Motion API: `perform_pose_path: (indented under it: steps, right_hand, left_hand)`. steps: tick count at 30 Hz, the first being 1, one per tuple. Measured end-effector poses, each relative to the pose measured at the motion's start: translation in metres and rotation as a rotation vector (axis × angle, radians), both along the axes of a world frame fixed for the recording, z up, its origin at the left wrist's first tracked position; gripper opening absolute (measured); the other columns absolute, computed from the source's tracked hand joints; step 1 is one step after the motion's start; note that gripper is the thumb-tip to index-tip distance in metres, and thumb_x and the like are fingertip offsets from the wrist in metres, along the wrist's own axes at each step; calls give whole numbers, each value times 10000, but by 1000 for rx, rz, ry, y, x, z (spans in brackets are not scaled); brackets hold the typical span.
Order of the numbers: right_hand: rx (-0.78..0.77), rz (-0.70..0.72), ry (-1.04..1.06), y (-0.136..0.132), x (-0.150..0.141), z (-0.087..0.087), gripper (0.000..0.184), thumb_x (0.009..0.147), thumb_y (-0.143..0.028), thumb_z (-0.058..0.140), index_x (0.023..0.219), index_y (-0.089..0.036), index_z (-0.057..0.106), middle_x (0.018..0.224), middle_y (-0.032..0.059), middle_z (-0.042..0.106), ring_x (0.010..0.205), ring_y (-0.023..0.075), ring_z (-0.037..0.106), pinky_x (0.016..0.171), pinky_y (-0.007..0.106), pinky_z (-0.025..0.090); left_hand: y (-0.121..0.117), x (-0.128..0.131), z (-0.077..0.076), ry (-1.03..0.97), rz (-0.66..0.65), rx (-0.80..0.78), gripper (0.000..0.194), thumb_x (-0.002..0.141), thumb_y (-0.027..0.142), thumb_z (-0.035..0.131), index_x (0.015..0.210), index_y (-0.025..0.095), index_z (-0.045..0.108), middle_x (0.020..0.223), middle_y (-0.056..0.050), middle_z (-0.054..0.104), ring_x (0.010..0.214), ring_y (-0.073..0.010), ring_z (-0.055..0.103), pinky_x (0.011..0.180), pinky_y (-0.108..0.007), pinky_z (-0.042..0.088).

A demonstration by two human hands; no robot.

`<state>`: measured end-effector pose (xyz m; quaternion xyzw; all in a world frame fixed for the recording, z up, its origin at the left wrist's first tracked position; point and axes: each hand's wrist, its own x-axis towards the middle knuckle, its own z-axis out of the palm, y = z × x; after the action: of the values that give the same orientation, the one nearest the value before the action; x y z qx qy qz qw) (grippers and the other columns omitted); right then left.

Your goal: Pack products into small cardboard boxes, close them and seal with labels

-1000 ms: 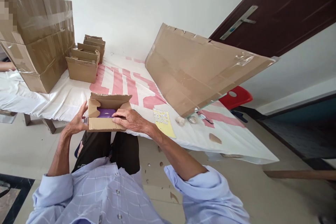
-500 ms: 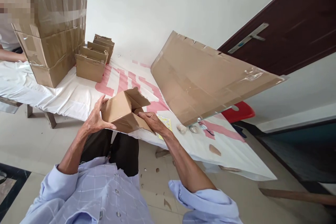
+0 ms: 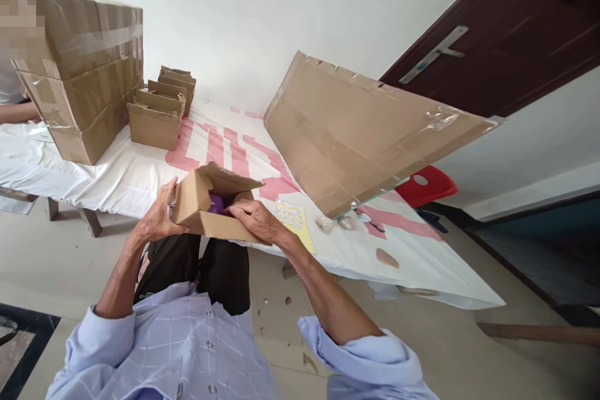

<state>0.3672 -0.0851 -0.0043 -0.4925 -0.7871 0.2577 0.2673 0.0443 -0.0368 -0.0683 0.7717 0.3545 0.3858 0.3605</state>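
Observation:
A small cardboard box (image 3: pixel 187 197) with raised flaps is held at the table's front edge, tilted so its opening faces right and towards me. My left hand (image 3: pixel 158 212) grips its left end. Over the near wall reaches my right hand (image 3: pixel 253 217), its fingers bent into the opening and its fingertips partly hidden. Inside the box shows something purple (image 3: pixel 216 204), right by those fingers; its kind I cannot make out.
Several open small boxes (image 3: pixel 154 127) stand in a row at the back left, beside stacked taped cartons (image 3: pixel 100 94). A large cardboard sheet (image 3: pixel 365 131) leans on the right. Near it lie a yellow sticker sheet (image 3: pixel 295 222) and tape rolls (image 3: pixel 347 222). Another person's arm (image 3: pixel 19 114) is far left.
The box has turned so its opening tips towards me, and the purple thing inside has come into view. My right hand has shifted left, further into the opening.

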Motion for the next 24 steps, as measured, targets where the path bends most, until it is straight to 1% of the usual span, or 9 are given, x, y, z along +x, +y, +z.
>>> perform_pose_path:
  steps: [3, 5, 8, 11, 14, 16, 18, 20, 24]
  right_hand:
    - [185, 118, -159, -2, -17, 4, 474, 1186, -418, 448, 889, -237, 770, 929, 75, 796, 941, 240, 688, 929, 390, 535]
    - [263, 153, -282, -2, -25, 7, 437, 1188, -320, 468, 868, -229, 752, 918, 76, 790, 932, 227, 678, 915, 364, 514]
    - [331, 157, -489, -1, -31, 14, 405, 1169, -231, 514, 846, -207, 757, 899, 82, 792, 911, 225, 664, 902, 359, 484]
    - [364, 94, -657, -3, -32, 23, 346, 1161, -227, 555, 925, -180, 804, 952, 111, 818, 965, 245, 676, 954, 379, 472]
    - [316, 0, -805, -5, -30, 30, 253, 1150, -253, 603, 1064, -165, 824, 1031, 138, 824, 1025, 270, 697, 949, 385, 471]
    - [236, -56, -893, -3, -30, 32, 208, 1141, -270, 632, 1165, -166, 810, 1085, 146, 817, 1057, 285, 711, 922, 379, 478]
    - [158, -89, -959, 2, -34, 35, 207, 1131, -285, 654, 1238, -165, 784, 1137, 156, 807, 1104, 299, 724, 920, 375, 490]
    - [101, -78, -1000, 9, -41, 40, 227, 1116, -291, 673, 1268, -152, 767, 1196, 176, 798, 1153, 312, 732, 934, 372, 508]
    - [6, -10, -1062, 24, -57, 51, 282, 1048, -239, 727, 1298, -114, 764, 1288, 222, 794, 1212, 341, 754, 967, 379, 550]
  left_hand:
    - [2, -15, -10, 23, -37, -35, 1429, 663, 392, 982, 1835, 270, 174, 1736, -234, 367, 1633, -497, 404, 1278, -687, 486]
    - [1, -21, -15, 35, -53, -56, 1382, 702, 400, 971, 1833, 296, 182, 1739, -222, 377, 1620, -476, 425, 1259, -663, 514]
    - [-1, -24, -21, 36, -47, -82, 1354, 725, 459, 986, 1824, 303, 209, 1718, -220, 412, 1605, -473, 443, 1242, -653, 531]
    - [0, -24, -25, 15, -40, -67, 1369, 717, 511, 1008, 1820, 272, 234, 1688, -235, 449, 1601, -489, 455, 1230, -629, 549]
    - [2, -22, -27, 9, -38, -36, 1374, 714, 533, 1015, 1820, 268, 245, 1686, -232, 466, 1586, -489, 483, 1220, -610, 563]
    - [3, -21, -27, 8, -43, -50, 1371, 717, 530, 1013, 1822, 286, 239, 1711, -230, 438, 1592, -486, 478, 1214, -614, 566]
    - [3, -20, -27, 7, -55, -75, 1365, 723, 510, 1010, 1824, 306, 229, 1736, -226, 400, 1611, -484, 454, 1214, -624, 564]
    - [3, -20, -25, 4, -69, -92, 1364, 723, 478, 1009, 1824, 318, 220, 1734, -220, 391, 1619, -481, 440, 1217, -635, 561]
    - [2, -19, -23, -5, -76, -95, 1343, 722, 410, 995, 1819, 323, 225, 1705, -208, 403, 1605, -473, 448, 1211, -637, 567]
